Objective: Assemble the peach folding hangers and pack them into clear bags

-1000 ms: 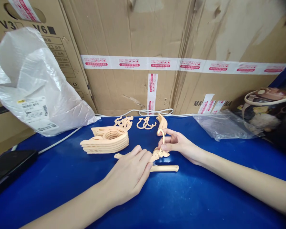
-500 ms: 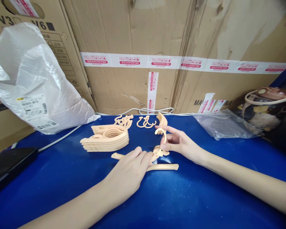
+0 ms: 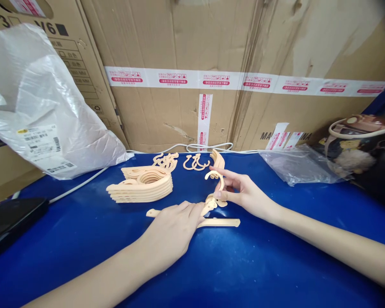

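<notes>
Between thumb and fingers, my right hand (image 3: 235, 188) pinches a beige curved hanger hook (image 3: 222, 182), its tip arching up and to the left. The hook's foot meets the middle of a beige folding clothes hanger (image 3: 221, 222), whose arms lie on the blue table. Over the hanger's left part, my left hand (image 3: 176, 224) is closed and presses it down. My left fingers hide much of the hanger, so I cannot tell whether the hook is seated. Left of the hands is a stack of beige hanger arms (image 3: 141, 190).
Loose hooks (image 3: 195, 162) and another hook pile (image 3: 165, 161) lie at the back, beside a short stack of curved pieces (image 3: 218, 159). A white package (image 3: 51, 111) and black phone (image 3: 16, 226) are left. A clear plastic bag (image 3: 295, 167) lies right. Cardboard boxes (image 3: 167, 119) stand behind.
The hook in my right hand has tilted slightly left at its top. My left hand keeps its hold on the hanger. The view has shifted a little.
</notes>
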Motion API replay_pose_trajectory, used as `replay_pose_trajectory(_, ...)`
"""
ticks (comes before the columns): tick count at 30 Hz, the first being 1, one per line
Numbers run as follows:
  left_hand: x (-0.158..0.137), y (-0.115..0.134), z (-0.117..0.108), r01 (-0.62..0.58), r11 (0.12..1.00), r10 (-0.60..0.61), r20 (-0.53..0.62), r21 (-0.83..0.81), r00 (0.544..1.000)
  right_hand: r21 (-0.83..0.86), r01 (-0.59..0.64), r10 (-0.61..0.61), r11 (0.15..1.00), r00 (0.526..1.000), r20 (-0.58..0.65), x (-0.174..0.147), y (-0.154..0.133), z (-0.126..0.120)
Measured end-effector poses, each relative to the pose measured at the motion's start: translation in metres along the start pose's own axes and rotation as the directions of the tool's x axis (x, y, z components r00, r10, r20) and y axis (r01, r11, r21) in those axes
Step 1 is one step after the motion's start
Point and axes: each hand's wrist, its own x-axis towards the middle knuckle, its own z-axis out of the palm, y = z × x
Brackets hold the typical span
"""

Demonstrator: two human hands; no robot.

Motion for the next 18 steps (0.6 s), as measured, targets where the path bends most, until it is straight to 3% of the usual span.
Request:
replay_pose_trajectory(5,0.0006,0.0006,-0.0032,0.015,0.999,-0.014,0.037,-0.033,0.999,-0.07,0.033,-0.033,0.997,0.999,-0.003,-0.0006,-0.0004,0.0002)
replay_pose_trajectory(18,-0.0033,-0.0031,0.0026,-0.023,0.989,0.016,-0.048,-0.149,0.999,-0.239,0.093,-0.107,0.967,0.993,-0.047,-0.0045,-0.0031,0.0016)
